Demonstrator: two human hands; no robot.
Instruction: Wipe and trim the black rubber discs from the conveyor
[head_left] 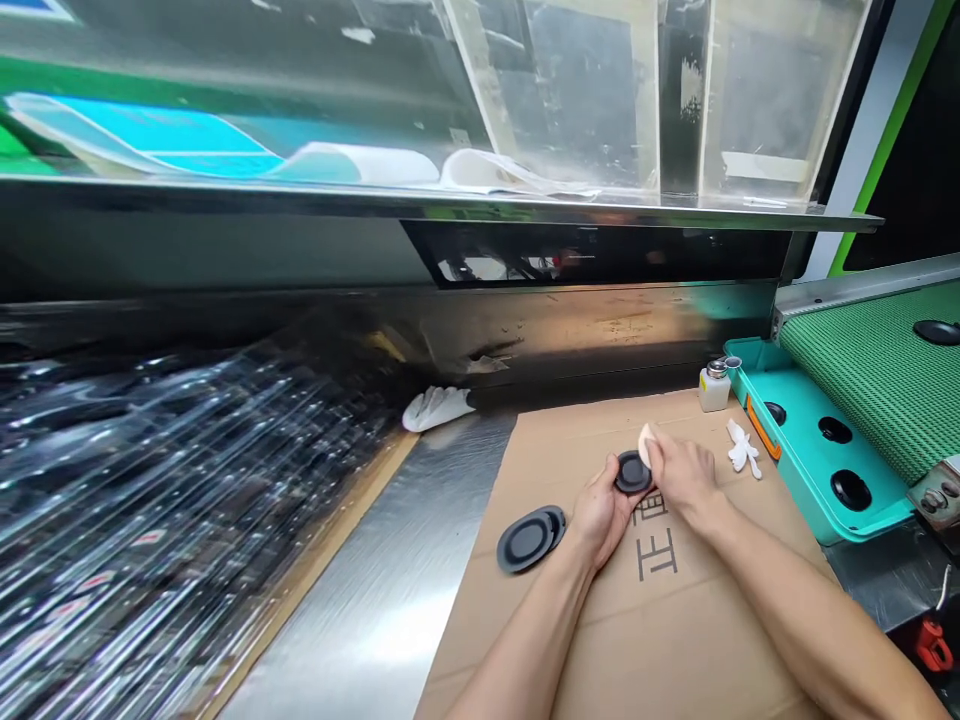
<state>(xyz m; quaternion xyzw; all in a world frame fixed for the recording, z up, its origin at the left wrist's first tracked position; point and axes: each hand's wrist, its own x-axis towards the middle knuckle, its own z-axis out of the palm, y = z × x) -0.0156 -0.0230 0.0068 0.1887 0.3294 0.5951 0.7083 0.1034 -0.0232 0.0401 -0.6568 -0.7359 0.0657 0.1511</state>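
Observation:
Over the cardboard sheet, my left hand is closed around the edge of a small round black disc with a raised rim. My right hand pinches a pale cream pad against the disc's upper right edge; whether the pad is cloth or sponge I cannot tell. Left of my left hand lie larger dark discs, overlapping on the cardboard. A crumpled white tissue rests to the right of my right hand.
A small white pump bottle stands at the back beside a teal bin holding black discs. The green conveyor belt carries another disc. Clear-wrapped stacks fill the left, near a white glove. A metal shelf overhangs the back.

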